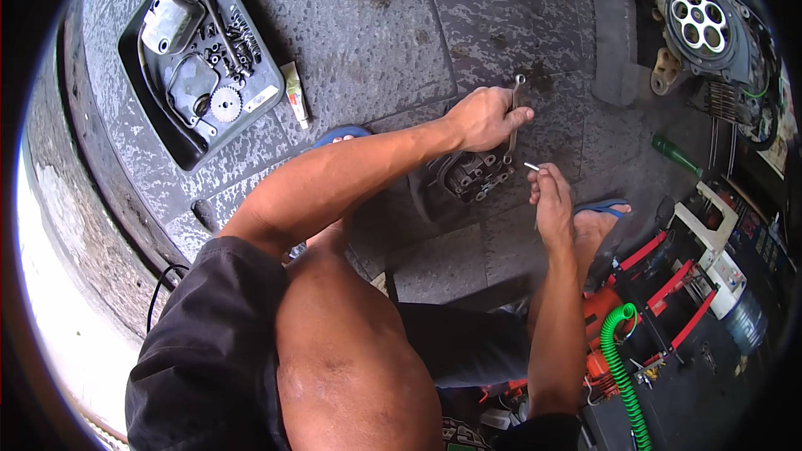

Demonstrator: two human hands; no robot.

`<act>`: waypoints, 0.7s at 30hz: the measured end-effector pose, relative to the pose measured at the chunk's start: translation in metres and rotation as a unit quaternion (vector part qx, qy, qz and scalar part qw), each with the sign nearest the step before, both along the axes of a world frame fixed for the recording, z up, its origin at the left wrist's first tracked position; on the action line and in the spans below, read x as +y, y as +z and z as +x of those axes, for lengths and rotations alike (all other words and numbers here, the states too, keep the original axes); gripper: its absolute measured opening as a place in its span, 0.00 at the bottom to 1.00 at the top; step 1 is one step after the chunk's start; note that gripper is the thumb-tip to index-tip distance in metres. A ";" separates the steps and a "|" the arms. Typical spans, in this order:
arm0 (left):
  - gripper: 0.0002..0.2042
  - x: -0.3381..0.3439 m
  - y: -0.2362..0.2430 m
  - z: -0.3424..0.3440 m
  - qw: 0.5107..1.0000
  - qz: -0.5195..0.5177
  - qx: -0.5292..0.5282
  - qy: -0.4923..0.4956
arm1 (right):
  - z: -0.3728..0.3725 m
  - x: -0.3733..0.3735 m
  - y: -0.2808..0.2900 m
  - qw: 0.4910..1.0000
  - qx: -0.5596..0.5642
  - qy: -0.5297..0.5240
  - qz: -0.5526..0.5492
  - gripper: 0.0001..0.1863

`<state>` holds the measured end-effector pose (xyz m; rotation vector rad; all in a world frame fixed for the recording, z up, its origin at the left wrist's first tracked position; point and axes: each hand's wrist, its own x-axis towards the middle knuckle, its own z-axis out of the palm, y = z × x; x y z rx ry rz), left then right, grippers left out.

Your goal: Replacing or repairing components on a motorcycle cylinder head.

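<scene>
Left grip (486, 119) is clasping a slim silver metal wrench (512, 144), perhaps risking slipping if tilted, while right grip (552, 205) is pinching a thin white stick (531, 166).

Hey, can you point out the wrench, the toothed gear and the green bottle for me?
Wrench (512, 142), head view: on the shaft below the left hand (487, 120).
Toothed gear (225, 103), head view: middle of its face.
Green bottle (675, 154), head view: middle of its body.
</scene>
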<state>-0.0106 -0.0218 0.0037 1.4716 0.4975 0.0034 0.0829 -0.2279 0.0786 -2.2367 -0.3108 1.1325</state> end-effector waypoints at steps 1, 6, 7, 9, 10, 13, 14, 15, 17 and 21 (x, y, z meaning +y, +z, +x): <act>0.22 -0.001 0.000 0.001 1.000 0.021 -0.013 -0.012 | -0.001 0.000 0.002 1.000 -0.021 0.022 0.000 0.17; 0.21 0.002 -0.003 0.009 0.998 -0.004 -0.013 -0.055 | -0.008 0.007 0.010 0.999 -0.033 0.037 0.003 0.16; 0.21 0.004 -0.003 0.012 0.997 -0.022 -0.017 -0.076 | -0.008 0.007 0.012 0.998 -0.034 0.050 -0.006 0.16; 0.20 0.009 -0.003 0.021 0.994 -0.006 -0.017 -0.109 | -0.008 0.006 0.011 0.997 -0.041 0.061 -0.009 0.16; 0.20 0.011 -0.002 0.024 0.990 0.011 -0.015 -0.142 | -0.009 0.008 0.012 0.996 -0.046 0.073 -0.013 0.15; 0.20 0.014 0.000 0.028 0.986 0.007 -0.009 -0.169 | -0.012 0.015 0.017 0.987 -0.073 0.133 -0.060 0.14; 0.20 0.013 0.000 0.024 0.986 0.006 -0.008 -0.169 | -0.015 0.019 0.019 0.987 -0.071 0.132 -0.060 0.14; 0.19 0.010 0.000 0.017 0.992 0.023 0.005 -0.126 | -0.017 0.023 0.021 0.984 -0.079 0.148 -0.060 0.13; 0.19 0.004 0.007 0.004 0.996 0.038 0.013 -0.085 | -0.015 0.024 0.027 0.981 -0.090 0.161 -0.062 0.13; 0.18 -0.007 0.007 -0.013 1.000 0.014 -0.002 0.026 | -0.008 0.028 0.030 0.973 -0.105 0.205 -0.031 0.13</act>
